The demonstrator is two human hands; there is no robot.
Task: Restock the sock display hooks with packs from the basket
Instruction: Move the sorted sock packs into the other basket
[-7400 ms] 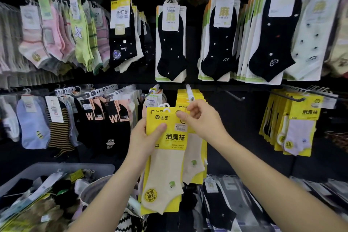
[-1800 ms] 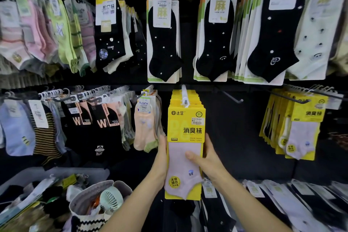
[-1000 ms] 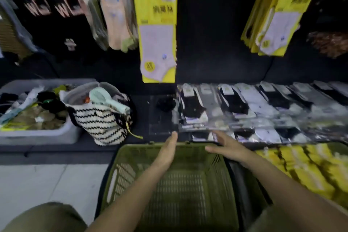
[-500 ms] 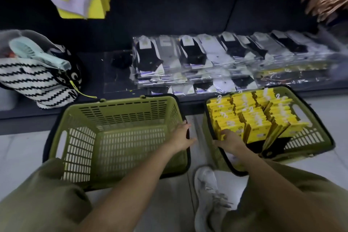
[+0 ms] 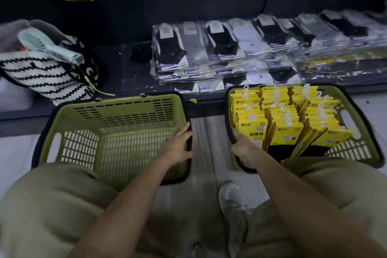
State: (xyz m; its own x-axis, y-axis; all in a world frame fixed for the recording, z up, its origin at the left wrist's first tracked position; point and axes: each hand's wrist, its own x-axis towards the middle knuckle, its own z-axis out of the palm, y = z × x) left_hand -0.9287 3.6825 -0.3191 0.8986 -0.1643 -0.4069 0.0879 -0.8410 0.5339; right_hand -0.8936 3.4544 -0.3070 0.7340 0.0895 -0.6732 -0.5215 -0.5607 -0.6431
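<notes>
left hand (image 5: 178,146) laid, fingers loosely spread, on the right rim of a green slotted plastic basket (image 5: 117,119) | right hand (image 5: 243,146) curled round the left rim of a second green plastic basket (image 5: 356,148) | yellow card sock packs (image 5: 287,119) stood in rows inside the second basket | both baskets set on the pale floor (image 5: 205,128)

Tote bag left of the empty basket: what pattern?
Black-and-white zigzag stripes on the knitted tote bag, clearest in the head view.
</notes>
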